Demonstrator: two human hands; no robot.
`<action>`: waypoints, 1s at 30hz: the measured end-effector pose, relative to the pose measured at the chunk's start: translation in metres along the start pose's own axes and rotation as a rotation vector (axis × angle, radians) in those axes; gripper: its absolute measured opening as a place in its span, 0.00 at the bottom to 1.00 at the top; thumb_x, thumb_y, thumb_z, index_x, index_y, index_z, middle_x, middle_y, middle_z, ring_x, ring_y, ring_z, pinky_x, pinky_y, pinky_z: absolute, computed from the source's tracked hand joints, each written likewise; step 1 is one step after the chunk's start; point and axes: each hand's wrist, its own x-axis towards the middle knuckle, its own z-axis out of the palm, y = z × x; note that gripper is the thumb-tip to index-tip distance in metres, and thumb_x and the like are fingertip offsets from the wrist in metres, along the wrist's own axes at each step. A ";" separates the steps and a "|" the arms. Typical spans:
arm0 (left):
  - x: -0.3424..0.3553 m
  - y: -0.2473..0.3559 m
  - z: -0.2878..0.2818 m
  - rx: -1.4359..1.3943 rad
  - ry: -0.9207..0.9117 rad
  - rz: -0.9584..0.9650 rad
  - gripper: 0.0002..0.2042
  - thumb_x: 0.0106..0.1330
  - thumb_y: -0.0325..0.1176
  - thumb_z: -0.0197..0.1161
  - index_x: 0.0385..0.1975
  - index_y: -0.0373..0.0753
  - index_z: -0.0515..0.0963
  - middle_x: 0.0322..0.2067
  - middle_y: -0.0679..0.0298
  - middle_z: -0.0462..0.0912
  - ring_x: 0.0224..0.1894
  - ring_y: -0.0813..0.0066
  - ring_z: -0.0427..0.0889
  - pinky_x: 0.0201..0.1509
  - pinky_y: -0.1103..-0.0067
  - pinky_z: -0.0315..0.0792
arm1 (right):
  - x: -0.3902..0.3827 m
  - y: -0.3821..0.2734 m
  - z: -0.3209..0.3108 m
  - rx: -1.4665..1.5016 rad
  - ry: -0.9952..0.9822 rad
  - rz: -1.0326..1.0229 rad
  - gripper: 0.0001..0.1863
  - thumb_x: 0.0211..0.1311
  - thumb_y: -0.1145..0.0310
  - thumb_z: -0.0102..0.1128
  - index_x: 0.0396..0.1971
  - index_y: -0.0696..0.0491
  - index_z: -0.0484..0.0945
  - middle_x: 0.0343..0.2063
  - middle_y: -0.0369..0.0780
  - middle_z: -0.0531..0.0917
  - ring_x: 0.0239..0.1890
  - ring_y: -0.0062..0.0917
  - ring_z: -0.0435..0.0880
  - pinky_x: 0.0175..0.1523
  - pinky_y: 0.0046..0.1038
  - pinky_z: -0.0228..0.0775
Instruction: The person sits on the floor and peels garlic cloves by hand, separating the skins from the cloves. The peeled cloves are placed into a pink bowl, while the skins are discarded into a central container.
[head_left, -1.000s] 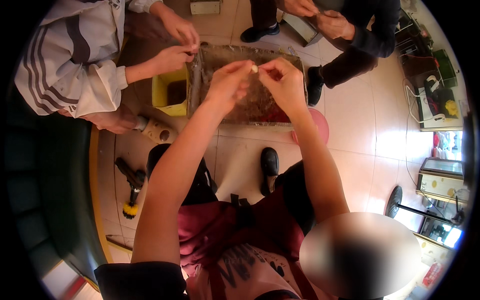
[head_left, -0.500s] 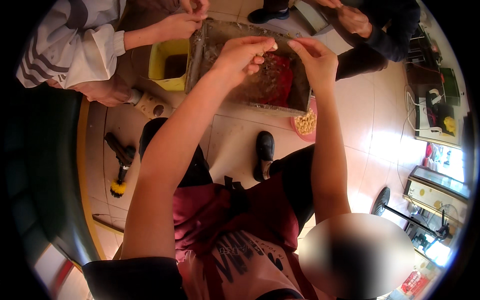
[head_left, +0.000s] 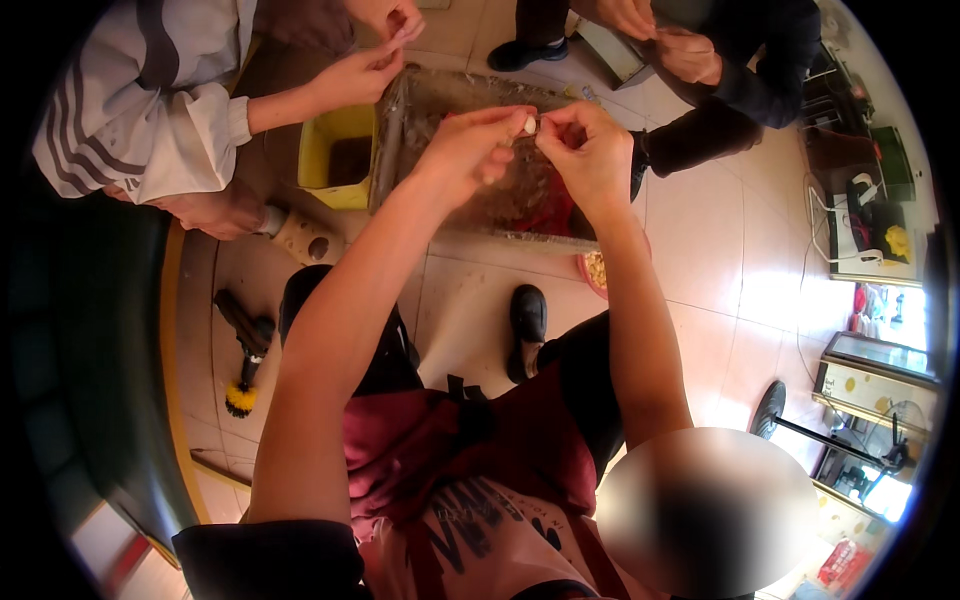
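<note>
My left hand [head_left: 468, 140] and my right hand [head_left: 590, 150] are raised together over a clear plastic tray [head_left: 470, 228] full of brownish bits on the tiled floor. Both pinch one small white piece [head_left: 529, 124], like a garlic clove, between their fingertips. Two other people work over the same tray: one in a striped white sleeve at the upper left with hands [head_left: 370, 60] near the tray's far corner, and one in dark clothes at the upper right with hands [head_left: 665, 40] held together.
A yellow bin [head_left: 322, 150] stands left of the tray. A pink bowl [head_left: 592, 272] of pale pieces peeks from under the tray's near edge. A power drill with a yellow brush head [head_left: 243, 350] lies on the floor at left. A fan stand [head_left: 800, 425] is at right.
My view has shifted so the tray and my hands sit a little lower in the frame. My hands have drawn closer together, fingertips now meeting on the white piece.
</note>
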 end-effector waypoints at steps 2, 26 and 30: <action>0.001 0.000 -0.001 -0.001 -0.038 -0.018 0.16 0.63 0.35 0.64 0.49 0.38 0.77 0.35 0.70 0.78 0.24 0.87 0.66 0.19 0.88 0.54 | 0.003 0.007 -0.001 -0.064 0.054 -0.033 0.08 0.46 0.76 0.67 0.28 0.55 0.80 0.22 0.38 0.80 0.22 0.21 0.77 0.30 0.22 0.70; 0.003 0.008 -0.004 -0.093 0.156 -0.020 0.16 0.67 0.44 0.59 0.40 0.36 0.73 0.30 0.69 0.71 0.20 0.87 0.63 0.16 0.90 0.52 | 0.051 0.121 -0.003 0.920 -0.183 0.709 0.07 0.57 0.68 0.56 0.32 0.55 0.73 0.30 0.37 0.76 0.27 0.22 0.74 0.34 0.23 0.71; 0.003 0.020 -0.014 -0.145 0.157 -0.007 0.21 0.66 0.50 0.58 0.40 0.34 0.74 0.30 0.68 0.71 0.19 0.85 0.62 0.18 0.88 0.52 | 0.057 0.210 0.019 0.595 -0.132 0.916 0.10 0.57 0.66 0.59 0.35 0.55 0.80 0.24 0.34 0.75 0.26 0.18 0.73 0.30 0.20 0.70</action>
